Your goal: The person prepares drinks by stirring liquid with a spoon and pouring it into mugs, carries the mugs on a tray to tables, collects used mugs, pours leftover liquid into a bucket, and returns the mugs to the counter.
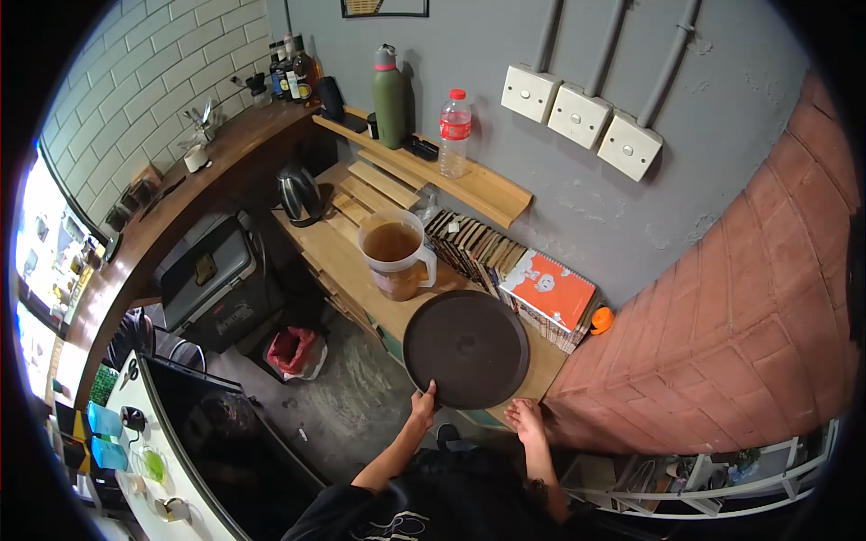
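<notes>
A round dark brown tray (465,350) lies over the right part of the wooden counter, its near edge toward me. My left hand (423,404) grips the tray's near left rim, thumb on top. Just off the near right edge, my right hand (524,418) has its fingers curled; whether anything is in it is too small to tell. Behind the tray to the left stands a clear pitcher (393,254) of brown liquid, its handle on the right. An orange notebook (547,290) rests on a row of books (471,250) beyond the tray.
On the wall shelf (487,192) stand a green bottle (389,104) and a plastic bottle (455,135). A kettle (299,195) is at the counter's far left. Below are a cooler box (219,284) and a lined bin (294,352). A brick wall (722,343) rises at right.
</notes>
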